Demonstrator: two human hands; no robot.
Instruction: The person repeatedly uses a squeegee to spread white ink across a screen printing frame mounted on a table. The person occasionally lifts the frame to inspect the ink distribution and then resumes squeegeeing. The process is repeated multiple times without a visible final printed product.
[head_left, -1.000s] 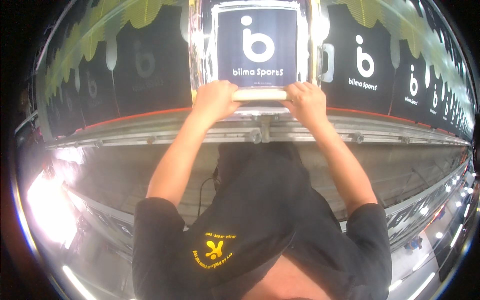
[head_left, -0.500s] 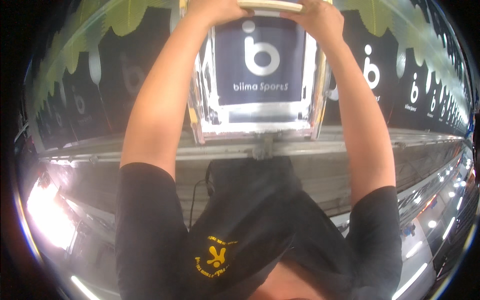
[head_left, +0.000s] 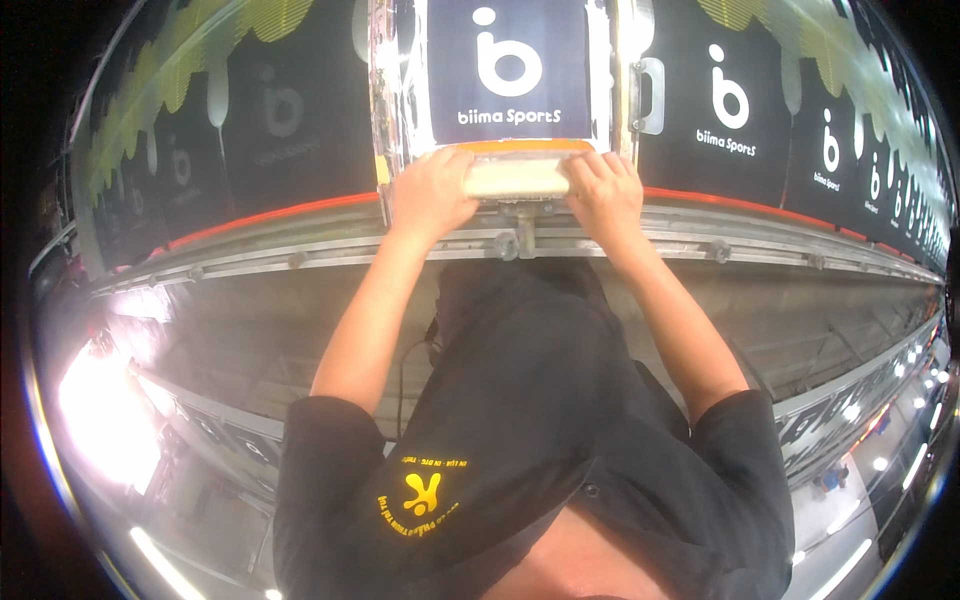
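Note:
My left hand [head_left: 432, 192] and my right hand [head_left: 608, 192] are closed on the two ends of a squeegee [head_left: 517, 178] with a pale, wood-like handle. It lies crosswise at the near end of a screen printing frame [head_left: 627, 90]. A band of orange ink [head_left: 520, 147] shows along the squeegee's far side. Through the mesh appears a dark panel [head_left: 445, 70] with a white emblem and lettering. The squeegee's blade is hidden beneath the handle and fingers.
A long printing table with a metal rail [head_left: 340, 252] runs across in front of me. Dark printed fabric [head_left: 680, 110] with white emblems and yellow-green patterns stretches both ways. A metal handle [head_left: 652, 95] sticks out from the frame's right side. Bright light glares at left.
Both hands have drawn the squeegee toward me, from the frame's far part to its near end. An orange band now shows there, and my elbows are bent more.

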